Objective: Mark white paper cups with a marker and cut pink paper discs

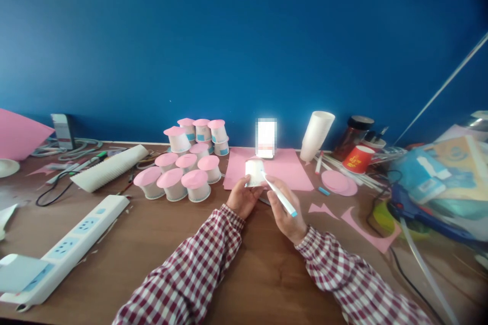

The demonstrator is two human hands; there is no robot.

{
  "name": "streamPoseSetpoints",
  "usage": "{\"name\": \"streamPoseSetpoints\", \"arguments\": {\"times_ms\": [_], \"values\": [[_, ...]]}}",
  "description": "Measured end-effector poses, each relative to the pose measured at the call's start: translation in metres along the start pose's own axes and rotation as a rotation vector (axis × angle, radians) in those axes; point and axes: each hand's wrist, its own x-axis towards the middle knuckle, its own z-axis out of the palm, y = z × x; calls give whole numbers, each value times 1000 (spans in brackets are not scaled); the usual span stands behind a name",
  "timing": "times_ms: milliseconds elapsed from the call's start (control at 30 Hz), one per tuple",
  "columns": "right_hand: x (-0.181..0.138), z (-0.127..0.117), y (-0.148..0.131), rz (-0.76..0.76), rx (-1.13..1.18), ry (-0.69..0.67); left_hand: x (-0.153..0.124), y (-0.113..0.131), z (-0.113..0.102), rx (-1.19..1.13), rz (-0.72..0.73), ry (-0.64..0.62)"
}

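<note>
A: Hands first.
B: Left hand (243, 198) curled round a white cup (253, 171), thumb at its left side, other fingers mostly hidden. Right hand (286, 213) gripping a white marker (280, 194), blue end toward the wearer.
A: Cup's position?
B: Mid-view, before a pink sheet (292, 170). Marker tip at the cup's right side; contact can't be made out.
A: Other obscured bits?
B: Pixelated patch (266, 137) behind the cup, unreadable. Adapter (21, 273) cut by the left frame edge; blue tool (430, 217) blurred, cut by the right.
A: Edges, room?
B: Back edge runs along the blue wall (244, 51). Surface (272, 279) shows bare wood between the sleeves (190, 269), again between left sleeve and power strip (72, 244).
A: Counts?
B: Pink-topped cups (196, 185), left of the hands: eleven tops visible; lower cups at the rear partly hidden, total uncertain. Cup stack (317, 134): one, leaning, contents uncountable. Red cup (357, 159): one. Pink discs (336, 182): at least two, overlapping. Offcuts (369, 228) right of the right hand: two.
</note>
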Motion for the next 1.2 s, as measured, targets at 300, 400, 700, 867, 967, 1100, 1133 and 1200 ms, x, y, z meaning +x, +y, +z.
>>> {"name": "streamPoseSetpoints", "arguments": {"times_ms": [300,400,700,867,967,1100,1133,1200], "values": [[2,-8,-11,22,-33,11,1,-1,-1,-10,20,41],[4,-9,-12,55,-31,40,2,-1,-4,-10,-8,53],[6,-7,-4,109,-4,116,3,-4,-7,0,-11,107],[6,-8,-6,77,-41,112,3,-5,-4,11,45,91],[6,-9,-6,78,-61,78,3,-5,-2,32,34,80],[7,-10,-5,90,-128,52,2,-6,-2,43,23,75],[7,-10,-5,91,-144,46,2,-6,-2,44,23,74],[7,-10,-4,87,-164,29,2,-6,-2,47,25,75]]}}
